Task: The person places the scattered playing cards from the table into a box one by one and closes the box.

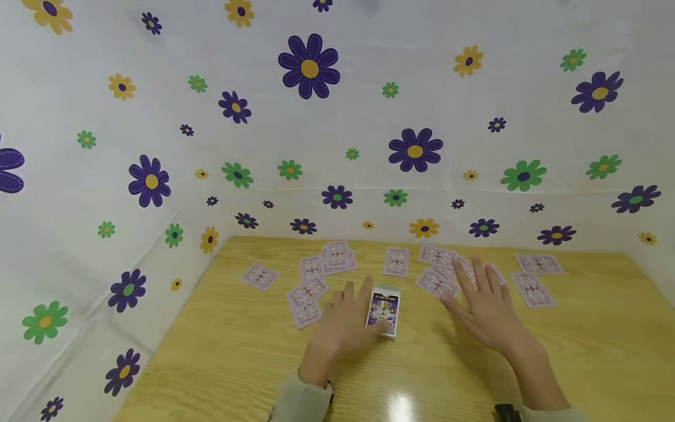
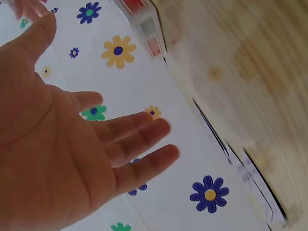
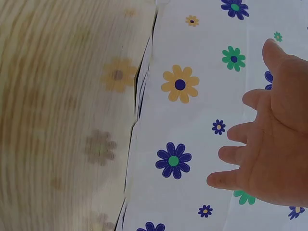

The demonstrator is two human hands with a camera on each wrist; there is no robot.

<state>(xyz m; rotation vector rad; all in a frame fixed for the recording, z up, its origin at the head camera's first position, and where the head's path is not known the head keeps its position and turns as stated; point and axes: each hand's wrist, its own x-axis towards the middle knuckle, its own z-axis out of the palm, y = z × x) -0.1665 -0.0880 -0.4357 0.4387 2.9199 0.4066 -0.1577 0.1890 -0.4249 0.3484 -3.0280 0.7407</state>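
Observation:
My left hand point(image 1: 345, 319) is above the wooden table with its fingers spread, and its thumb overlaps the lower part of a small card box point(image 1: 384, 312) in the head view. The box is purple and white with a gold trophy printed on it. In the left wrist view, the palm point(image 2: 53, 144) is bare and apart from the box point(image 2: 147, 29). My right hand point(image 1: 490, 316) is held out with fingers apart over the table, nothing in its grasp. Its fingertips overlap a cluster of face-down playing cards point(image 1: 439, 281). The right wrist view shows that hand point(image 3: 274, 130) with extended fingers.
More patterned cards lie face down: an overlapping group point(image 1: 308, 290) at left, a lone card point(image 1: 260, 276) at far left, one card point(image 1: 396, 261) behind the box, and a pair point(image 1: 534, 290) at right. A flowered white cloth point(image 1: 358, 117) rises behind the table point(image 1: 221, 351).

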